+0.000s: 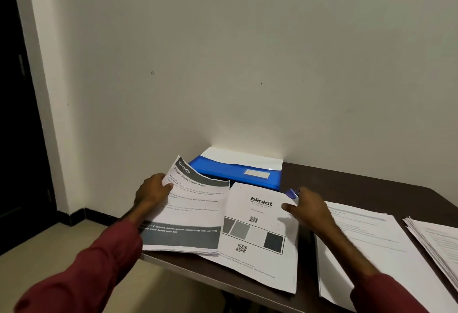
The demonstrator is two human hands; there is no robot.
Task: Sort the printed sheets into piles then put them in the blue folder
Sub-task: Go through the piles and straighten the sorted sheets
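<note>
**Gripping the kitchen sheets**

The left hand [151, 192] curls round the left edge of the kitchen sheets [188, 216], a grey-banded bundle tilted above the near left of the counter [347, 181]. The right hand [309, 209] holds a small blue-and-white object [292, 193] over the blinkit pile [257, 238]. The blue folder [235, 172] lies far, against the wall, with a white sheet [243, 156] showing from it.

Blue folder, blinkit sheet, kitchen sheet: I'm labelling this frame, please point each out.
Blue folder [230, 173], head view, on its blue cover.
Blinkit sheet [260, 213], head view, just below the logo.
Kitchen sheet [193, 203], head view, on its middle text.
</note>
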